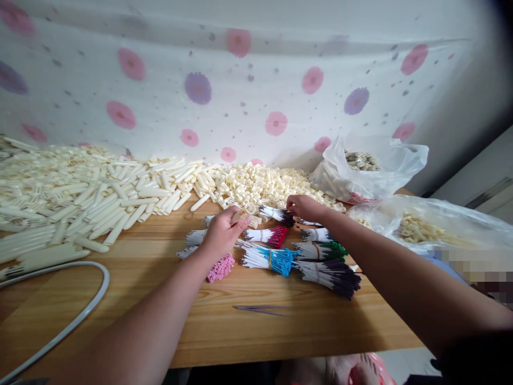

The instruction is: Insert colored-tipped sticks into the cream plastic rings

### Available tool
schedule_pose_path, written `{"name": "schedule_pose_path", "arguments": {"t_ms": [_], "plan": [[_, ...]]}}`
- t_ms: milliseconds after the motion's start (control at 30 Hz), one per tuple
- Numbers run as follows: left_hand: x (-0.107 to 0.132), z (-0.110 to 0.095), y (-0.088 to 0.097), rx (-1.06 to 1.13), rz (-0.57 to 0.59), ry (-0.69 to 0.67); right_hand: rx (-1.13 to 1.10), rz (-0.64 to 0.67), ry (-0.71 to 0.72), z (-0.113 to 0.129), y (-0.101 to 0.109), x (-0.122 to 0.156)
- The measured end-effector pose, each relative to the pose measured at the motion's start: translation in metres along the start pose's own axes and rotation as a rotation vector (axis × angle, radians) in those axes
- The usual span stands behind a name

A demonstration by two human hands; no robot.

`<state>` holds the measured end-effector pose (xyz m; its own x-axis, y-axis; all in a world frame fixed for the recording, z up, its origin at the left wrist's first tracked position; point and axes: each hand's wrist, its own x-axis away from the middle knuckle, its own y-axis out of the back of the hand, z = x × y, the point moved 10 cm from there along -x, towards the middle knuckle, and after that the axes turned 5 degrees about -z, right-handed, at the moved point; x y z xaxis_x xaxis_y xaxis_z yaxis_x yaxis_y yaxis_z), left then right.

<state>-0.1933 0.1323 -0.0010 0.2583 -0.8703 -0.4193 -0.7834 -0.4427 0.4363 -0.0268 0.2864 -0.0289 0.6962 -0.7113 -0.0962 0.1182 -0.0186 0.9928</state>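
My left hand (222, 232) is closed on a cream plastic tube (239, 214) above the wooden table (160, 299). My right hand (303, 207) reaches to the edge of a heap of small cream slotted rings (264, 184), fingers curled down onto something I cannot make out. Between and below the hands lie bundles of thin white refills with coloured tips: dark (276, 214), red (266, 235), blue (268, 259), green (320, 250), pink (219, 268) and purple-black (328, 272).
A large pile of cream tubes (80, 198) covers the table's left. Two clear plastic bags (368, 168) (425, 227) of small parts sit at the right. A white cable (72, 321) loops at the left front. A thin dark refill (260, 309) lies near the front edge. A flowered cloth hangs behind.
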Motion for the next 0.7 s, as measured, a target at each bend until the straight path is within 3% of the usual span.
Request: {"name": "schedule_pose_path", "arguments": {"t_ms": [233, 333, 500, 700], "plan": [[-0.002, 0.002, 0.000, -0.037, -0.006, -0.045, -0.026, 0.006, -0.031, -0.004, -0.003, 0.008], [-0.001, -0.010, 0.000, -0.102, -0.023, -0.153, -0.021, -0.002, -0.018, 0.000, -0.004, 0.012], [0.008, -0.030, -0.019, -0.193, 0.115, -0.354, 0.012, -0.020, 0.052, 0.015, -0.005, 0.018], [0.008, -0.022, -0.033, -0.348, 0.194, -0.348, 0.076, -0.064, 0.139, 0.033, -0.004, 0.022]]}}
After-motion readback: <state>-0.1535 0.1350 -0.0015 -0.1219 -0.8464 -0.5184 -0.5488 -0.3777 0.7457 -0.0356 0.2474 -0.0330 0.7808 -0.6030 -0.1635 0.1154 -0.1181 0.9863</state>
